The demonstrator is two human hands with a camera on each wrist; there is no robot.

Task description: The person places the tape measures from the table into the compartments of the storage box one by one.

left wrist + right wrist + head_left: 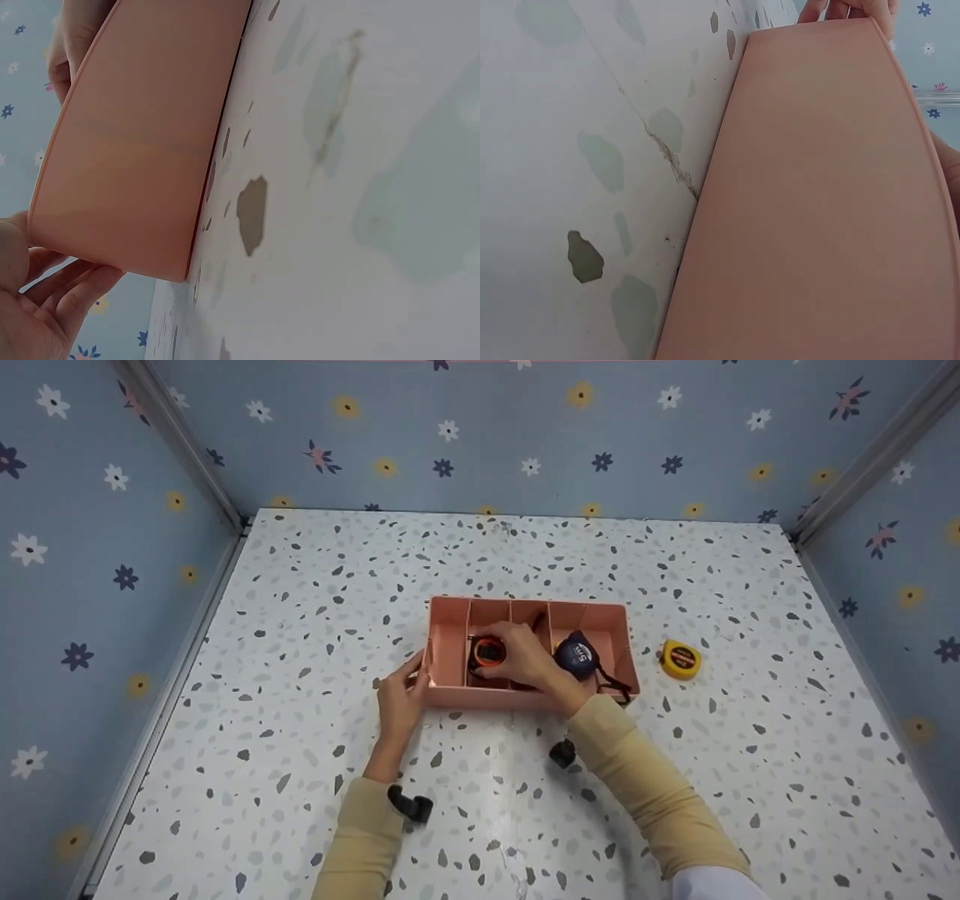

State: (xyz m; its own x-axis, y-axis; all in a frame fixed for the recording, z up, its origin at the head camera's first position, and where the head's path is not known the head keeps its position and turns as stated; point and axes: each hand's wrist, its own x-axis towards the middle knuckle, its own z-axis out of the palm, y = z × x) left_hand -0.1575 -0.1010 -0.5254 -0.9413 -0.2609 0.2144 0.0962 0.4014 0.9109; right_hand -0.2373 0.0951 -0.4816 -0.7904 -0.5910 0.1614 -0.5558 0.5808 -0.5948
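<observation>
Only in head view: tape measures (490,651)

Cool, even light of middling brightness fills the head view, seemingly from above. On the person's side of the right hand (519,655) and its grip on the tape measure (489,651), a pale glare whitens the table (491,791); right of that glare, a soft shadow runs beside the right sleeve (645,784). Around the grip, the box (495,700) is shaded inside. Both wrist views look greyer and hazy, the nearest tabletop blurred, the box's rim bowed by distortion.
</observation>
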